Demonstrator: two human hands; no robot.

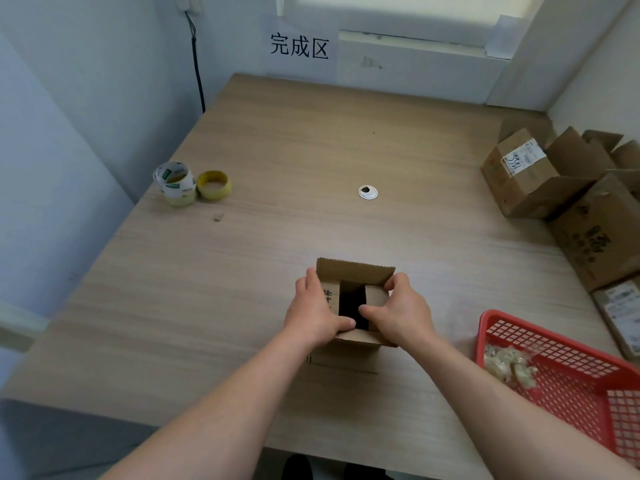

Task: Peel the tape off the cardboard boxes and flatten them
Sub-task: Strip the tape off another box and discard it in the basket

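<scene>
Spanning most of the view, a pale wooden table carried every item. Several unflattened cardboard boxes were heaped along its right edge, one bearing a white shipping label. A red mesh basket sat at the near right corner and held crumpled scraps of tape. At the near centre stood a small cardboard box, upright, its far flap raised and its dark interior exposed between the inner flaps. The left hand gripped the box's left side, fingers curled over the flap and thumb at the near rim. The right hand gripped the right side, fingers hooked at the far corner and thumb pressed on the inner flap. Two tape rolls, one white and one yellow, lay touching near the left edge. A small round cable grommet marked mid-table.
</scene>
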